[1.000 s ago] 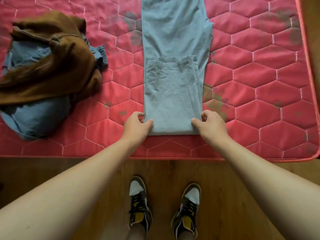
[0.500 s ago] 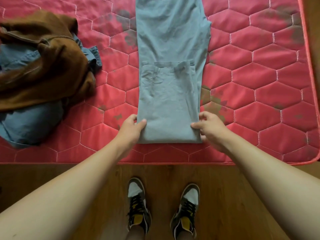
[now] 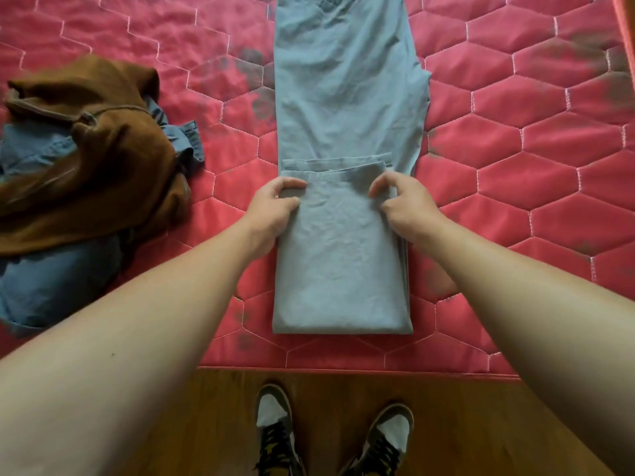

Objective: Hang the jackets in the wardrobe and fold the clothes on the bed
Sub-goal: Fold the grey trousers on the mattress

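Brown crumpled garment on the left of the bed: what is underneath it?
A blue denim garment lies under the crumpled brown fabric garment, poking out at its near side, upper left and right edge. The brown cloth covers its middle, so anything else beneath cannot be seen.

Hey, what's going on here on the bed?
A person is folding grey trousers on a red quilted mattress. The left hand and right hand each pinch a side of the folded-over part, near its far edge; the rest lies flat beyond. To the left, a crumpled brown garment sits on a blue denim garment, neither folded.
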The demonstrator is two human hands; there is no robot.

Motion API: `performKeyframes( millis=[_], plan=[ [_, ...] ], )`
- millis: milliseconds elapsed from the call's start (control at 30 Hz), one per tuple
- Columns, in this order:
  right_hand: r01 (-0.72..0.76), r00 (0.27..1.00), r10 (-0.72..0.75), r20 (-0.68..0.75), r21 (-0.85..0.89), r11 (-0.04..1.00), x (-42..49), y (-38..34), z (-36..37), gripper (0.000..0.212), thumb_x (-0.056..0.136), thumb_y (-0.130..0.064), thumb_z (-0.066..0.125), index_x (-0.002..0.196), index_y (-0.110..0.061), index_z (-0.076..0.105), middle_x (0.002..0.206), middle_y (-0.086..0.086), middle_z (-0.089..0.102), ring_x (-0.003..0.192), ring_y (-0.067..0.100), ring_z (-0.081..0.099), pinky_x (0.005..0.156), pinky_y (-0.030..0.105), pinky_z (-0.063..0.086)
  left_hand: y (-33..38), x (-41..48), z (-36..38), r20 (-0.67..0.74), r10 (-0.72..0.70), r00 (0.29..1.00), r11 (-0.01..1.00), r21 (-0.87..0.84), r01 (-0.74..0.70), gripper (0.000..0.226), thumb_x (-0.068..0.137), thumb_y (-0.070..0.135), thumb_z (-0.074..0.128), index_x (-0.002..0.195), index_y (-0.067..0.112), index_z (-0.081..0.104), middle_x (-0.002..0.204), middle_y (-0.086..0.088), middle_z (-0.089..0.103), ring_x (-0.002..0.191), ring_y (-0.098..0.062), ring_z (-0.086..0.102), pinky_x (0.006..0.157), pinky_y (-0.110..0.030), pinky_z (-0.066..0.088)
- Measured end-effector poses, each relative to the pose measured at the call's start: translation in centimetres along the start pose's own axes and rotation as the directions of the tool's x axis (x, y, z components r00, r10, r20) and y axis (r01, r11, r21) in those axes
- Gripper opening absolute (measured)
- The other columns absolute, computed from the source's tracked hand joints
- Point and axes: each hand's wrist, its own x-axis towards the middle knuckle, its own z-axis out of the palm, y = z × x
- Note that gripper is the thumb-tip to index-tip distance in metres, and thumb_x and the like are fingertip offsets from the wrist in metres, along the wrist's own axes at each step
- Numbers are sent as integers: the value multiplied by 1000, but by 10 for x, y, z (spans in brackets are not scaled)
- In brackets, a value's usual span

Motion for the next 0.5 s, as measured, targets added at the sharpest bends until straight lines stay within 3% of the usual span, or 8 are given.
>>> performKeyframes(
  millis=[100, 167, 267, 333, 400, 500],
  plan=[
    [-80, 997, 83, -4, 248, 966, 5, 12, 0, 51, 81, 17, 48, 106, -20, 73, 101, 0, 71, 83, 11, 64, 69, 19, 50, -7, 1, -3, -12, -81, 997, 995, -67, 80, 34, 95, -10, 52, 122, 7, 64, 96, -2, 69, 71, -4, 66, 68, -17, 55],
    [-135, 991, 134, 27, 351, 927, 7, 14, 0, 55, 82, 20, 47, 111, -20, 72, 109, 5, 71, 92, 14, 67, 77, 21, 54, -7, 0, -3, -37, -119, 992, 989, -92, 116, 32, 96, -8, 53, 124, 5, 64, 97, -4, 69, 65, 0, 65, 60, -13, 52],
    [-156, 988, 144, 61, 367, 917, 12, 13, -3, 54, 84, 22, 46, 116, -15, 70, 113, 8, 70, 100, 18, 66, 87, 25, 54, 1, 0, -2, -26, -162, 986, 980, -119, 158, 31, 98, -7, 52, 123, 7, 64, 95, -4, 68, 58, 3, 63, 49, -11, 47],
    [-181, 983, 162, 83, 360, 915, 15, 11, -4, 53, 85, 22, 45, 118, -12, 69, 114, 8, 69, 102, 17, 65, 84, 20, 53, 6, 1, -1, -12, -186, 982, 974, -130, 183, 31, 98, -7, 51, 123, 8, 63, 92, -1, 66, 52, 5, 61, 44, -9, 42],
    [-204, 979, 181, 98, 344, 917, 14, 8, -3, 52, 85, 23, 44, 119, -8, 68, 116, 10, 69, 104, 17, 64, 80, 12, 52, 8, -1, -2, -2, -205, 979, 972, -121, 203, 31, 99, -7, 50, 123, 8, 63, 92, 0, 66, 52, 6, 60, 43, -8, 40],
    [-240, 969, 212, 124, 298, 924, 13, 5, -2, 52, 84, 22, 45, 117, -12, 68, 118, 8, 70, 109, 21, 65, 81, 12, 49, 9, 0, -7, 38, -219, 975, 971, -91, 222, 31, 98, -7, 53, 123, 7, 63, 93, 1, 68, 64, 2, 65, 52, -10, 47]
  ],
)
